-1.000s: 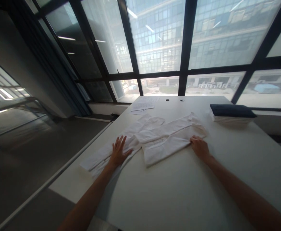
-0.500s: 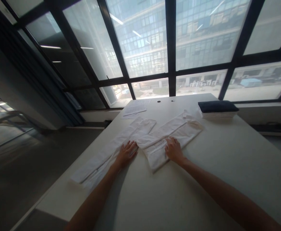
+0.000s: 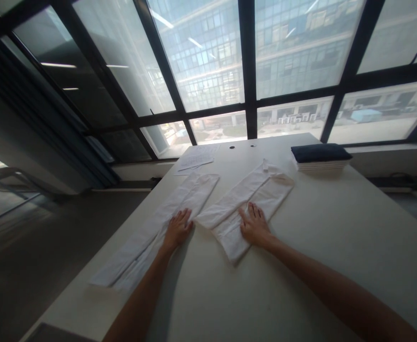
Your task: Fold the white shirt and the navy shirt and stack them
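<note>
Two folded white cloth pieces lie on the white table (image 3: 208, 294). The long left cloth piece (image 3: 140, 242) runs from near the middle toward the lower left. My left hand (image 3: 178, 228) rests flat on its right edge, fingers apart. Pointing down toward me, the right cloth piece (image 3: 229, 232) tapers at its near corner and has a small tag at its far end. My right hand (image 3: 254, 224) lies on its right part with fingers spread, palm down. Between the two pieces a narrow strip of table shows.
At the back right stands a stack of folded white cloths (image 3: 320, 165) topped by a dark blue cloth (image 3: 318, 153). Printed papers (image 3: 196, 159) lie at the back left. Large windows and a dark curtain (image 3: 51, 104) stand beyond the table.
The left cloth has moved left under my left hand, and a gap has opened between the pieces. My right hand has shifted slightly left, and the view has turned a little.
</note>
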A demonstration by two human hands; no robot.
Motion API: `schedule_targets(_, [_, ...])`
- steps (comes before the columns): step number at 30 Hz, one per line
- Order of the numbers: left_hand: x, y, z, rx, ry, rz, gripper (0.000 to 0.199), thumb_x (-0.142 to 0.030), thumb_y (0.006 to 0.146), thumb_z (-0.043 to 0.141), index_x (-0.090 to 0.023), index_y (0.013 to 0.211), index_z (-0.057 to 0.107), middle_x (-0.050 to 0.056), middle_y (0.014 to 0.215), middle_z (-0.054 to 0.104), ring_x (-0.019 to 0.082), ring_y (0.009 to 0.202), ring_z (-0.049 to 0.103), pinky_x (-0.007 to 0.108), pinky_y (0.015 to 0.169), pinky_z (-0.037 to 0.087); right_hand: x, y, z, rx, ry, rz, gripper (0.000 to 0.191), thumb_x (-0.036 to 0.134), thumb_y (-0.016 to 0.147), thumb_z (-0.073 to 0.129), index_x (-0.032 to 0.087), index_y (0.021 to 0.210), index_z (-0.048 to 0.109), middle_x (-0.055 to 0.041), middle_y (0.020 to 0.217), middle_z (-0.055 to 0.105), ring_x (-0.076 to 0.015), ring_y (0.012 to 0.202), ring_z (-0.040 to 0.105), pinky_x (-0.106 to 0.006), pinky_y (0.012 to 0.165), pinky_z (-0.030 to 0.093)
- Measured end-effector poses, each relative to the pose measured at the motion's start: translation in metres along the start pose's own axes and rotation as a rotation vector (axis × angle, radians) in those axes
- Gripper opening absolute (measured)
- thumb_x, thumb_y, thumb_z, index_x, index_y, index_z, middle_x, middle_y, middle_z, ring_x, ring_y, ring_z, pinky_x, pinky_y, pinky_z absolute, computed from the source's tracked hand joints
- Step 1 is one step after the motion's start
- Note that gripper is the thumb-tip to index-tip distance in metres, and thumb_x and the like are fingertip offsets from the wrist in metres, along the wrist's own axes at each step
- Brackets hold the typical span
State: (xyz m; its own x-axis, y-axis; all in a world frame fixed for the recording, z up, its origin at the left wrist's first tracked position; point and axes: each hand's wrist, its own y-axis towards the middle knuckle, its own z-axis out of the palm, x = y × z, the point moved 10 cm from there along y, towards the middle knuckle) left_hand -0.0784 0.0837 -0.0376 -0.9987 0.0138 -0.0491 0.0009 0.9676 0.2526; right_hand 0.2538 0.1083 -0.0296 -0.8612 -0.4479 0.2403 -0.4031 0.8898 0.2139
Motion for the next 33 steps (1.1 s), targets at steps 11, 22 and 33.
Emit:
schedule_targets(11, [0.021,0.002,-0.008,-0.032,0.041,-0.12,0.053,-0.042,0.101,0.036,-0.018,0.146,0.052,0.015,0.153,0.049,0.034,0.143,0.042,0.056,0.114,0.035,-0.008,-0.091,-0.031,0.226,0.214,-0.449,0.066,0.017,0.091,0.053,0.033,0.154,0.041,-0.0058,0.167,0.017,-0.0258,0.154,0.014,-0.051,0.123,0.015])
schedule_targets(22, [-0.09,0.037,-0.011,0.008,-0.124,0.098,0.052,-0.04,0.099,0.044,-0.012,0.141,0.055,0.019,0.145,0.056,0.031,0.139,0.048,0.05,0.114,0.038,-0.056,-0.065,-0.043,0.078,0.588,-0.146,0.044,0.026,0.096,0.048,0.021,0.138,0.061,-0.011,0.128,0.07,-0.0227,0.108,0.069,-0.039,0.098,0.053])
schedule_targets(33, [-0.247,0.134,0.008,0.073,-0.262,0.186,0.034,-0.021,0.098,0.046,-0.018,0.122,0.068,0.014,0.13,0.066,0.024,0.12,0.062,0.036,0.104,0.046,-0.112,0.091,-0.04,-0.063,0.364,0.104,0.033,0.012,0.088,0.049,0.016,0.103,0.077,-0.0097,0.112,0.076,-0.0212,0.108,0.069,-0.031,0.1,0.048])
